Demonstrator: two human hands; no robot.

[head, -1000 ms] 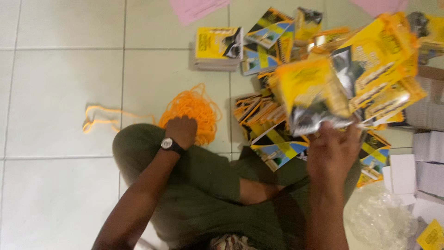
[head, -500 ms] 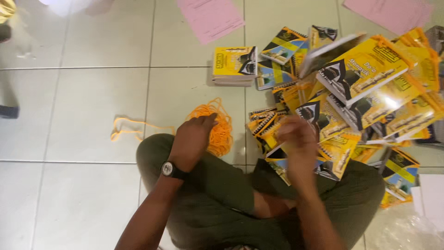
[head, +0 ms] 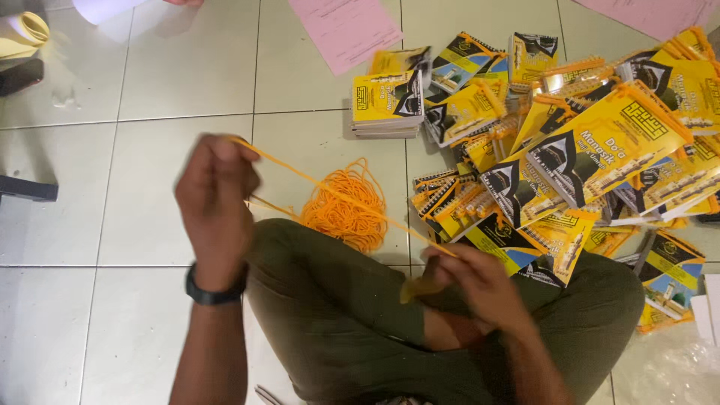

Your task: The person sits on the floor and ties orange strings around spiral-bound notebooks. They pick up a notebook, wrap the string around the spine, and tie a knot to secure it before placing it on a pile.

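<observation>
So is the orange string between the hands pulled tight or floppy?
Tight: the orange string runs in a straight line from the raised left hand to the right hand.

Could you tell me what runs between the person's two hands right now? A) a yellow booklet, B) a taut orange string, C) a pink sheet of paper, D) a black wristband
B: a taut orange string stretches from the raised left hand down to the right hand, passing over the orange string pile on the tiled floor.

Even, fairly bright indoor light falls on the pale floor tiles (head: 150, 187) with soft shadows and faint glare, while both hands (head: 217, 195) look motion-blurred, perhaps slightly smeared at the edges.
</observation>
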